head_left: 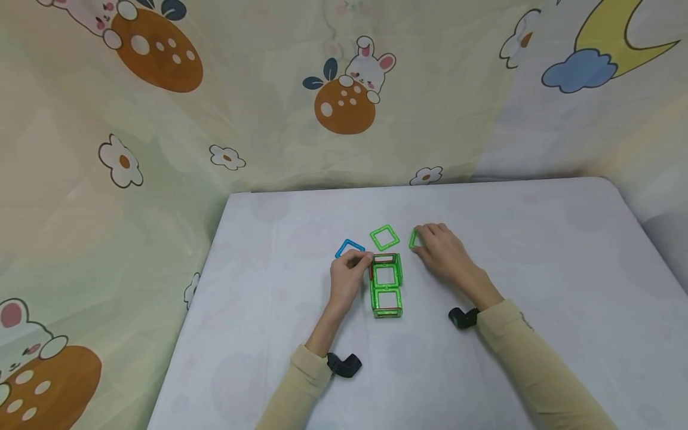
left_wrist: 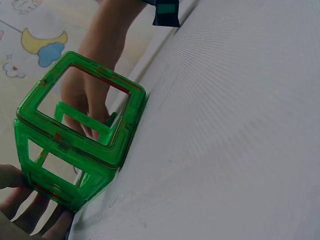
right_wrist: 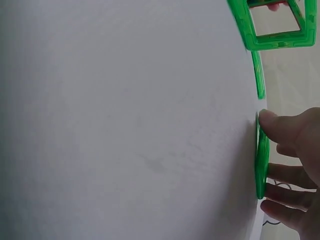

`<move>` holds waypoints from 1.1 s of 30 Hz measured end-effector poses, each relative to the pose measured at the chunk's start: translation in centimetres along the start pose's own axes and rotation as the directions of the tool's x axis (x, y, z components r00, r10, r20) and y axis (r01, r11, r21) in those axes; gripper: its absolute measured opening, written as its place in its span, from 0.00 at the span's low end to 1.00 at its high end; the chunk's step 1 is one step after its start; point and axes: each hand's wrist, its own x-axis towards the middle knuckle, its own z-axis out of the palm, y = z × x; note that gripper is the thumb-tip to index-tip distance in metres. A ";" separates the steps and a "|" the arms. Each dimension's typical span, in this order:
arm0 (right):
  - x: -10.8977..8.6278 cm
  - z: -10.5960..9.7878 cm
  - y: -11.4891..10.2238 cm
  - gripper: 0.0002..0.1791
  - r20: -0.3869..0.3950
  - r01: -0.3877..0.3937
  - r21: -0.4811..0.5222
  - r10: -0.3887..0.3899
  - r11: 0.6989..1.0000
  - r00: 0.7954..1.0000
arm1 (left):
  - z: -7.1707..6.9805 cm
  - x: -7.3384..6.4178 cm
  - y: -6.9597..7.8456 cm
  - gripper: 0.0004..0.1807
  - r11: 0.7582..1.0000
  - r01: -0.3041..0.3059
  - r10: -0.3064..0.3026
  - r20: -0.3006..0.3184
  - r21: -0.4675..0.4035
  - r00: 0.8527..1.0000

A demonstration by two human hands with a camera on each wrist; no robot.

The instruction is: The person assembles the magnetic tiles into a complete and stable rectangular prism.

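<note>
A block built of green magnetic tiles, with some red edges, stands on the table. My left hand holds it at the far left corner, thumb and fingers together there; the left wrist view shows fingertips against its side. To the right of the block, my right hand grips a green square magnetic tile by its edges, and in the right wrist view this tile is low at the table surface. The fingers partly cover it.
Another green square tile lies flat just beyond the block. Left of it, a blue tile is partly hidden behind my left hand. A white cloth covers the table, and a printed curtain hangs along its far edge.
</note>
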 end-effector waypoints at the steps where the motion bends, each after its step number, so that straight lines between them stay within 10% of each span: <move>1: -0.1 0.0 0.0 0.27 0.001 0.000 -0.007 0.000 1.000 1.000 | 0.0 0.0 0.0 0.10 1.000 0.000 0.000 -0.001 0.001 1.000; 33: -2.2 -1.7 -1.9 0.30 -0.022 0.102 -0.009 -0.103 0.995 0.994 | 0.0 0.0 0.0 0.10 1.000 -0.014 0.014 0.003 0.002 1.000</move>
